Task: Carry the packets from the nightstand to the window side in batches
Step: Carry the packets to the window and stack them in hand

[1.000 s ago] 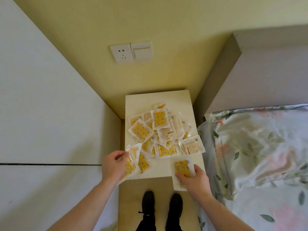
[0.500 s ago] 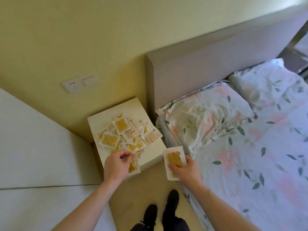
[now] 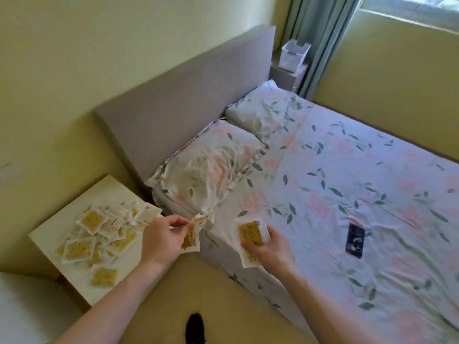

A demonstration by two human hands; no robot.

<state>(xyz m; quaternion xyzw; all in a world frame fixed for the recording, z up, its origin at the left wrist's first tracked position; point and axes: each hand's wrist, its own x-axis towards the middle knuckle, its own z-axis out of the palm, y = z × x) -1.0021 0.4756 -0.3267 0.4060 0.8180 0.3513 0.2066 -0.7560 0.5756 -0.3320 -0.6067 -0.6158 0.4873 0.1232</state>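
A heap of yellow-and-white packets (image 3: 99, 234) lies on the pale nightstand (image 3: 74, 284) at the lower left. My left hand (image 3: 161, 240) grips a few packets (image 3: 192, 240) just right of the nightstand, over the gap to the bed. My right hand (image 3: 270, 249) holds a small stack of packets (image 3: 250, 234) above the bed's near edge. The window (image 3: 412, 8) sits at the top right, beyond the bed.
A bed (image 3: 347, 194) with a floral sheet and two pillows fills the right side; a dark phone-like object (image 3: 355, 240) lies on it. A second nightstand with a clear box (image 3: 294, 54) stands by the curtain (image 3: 318, 40). Grey headboard (image 3: 186, 95) behind. My shoe (image 3: 196, 328) is below.
My view has swung right from the nightstand toward the bed and window. Both hands have lifted packets off the nightstand and carried them rightward.
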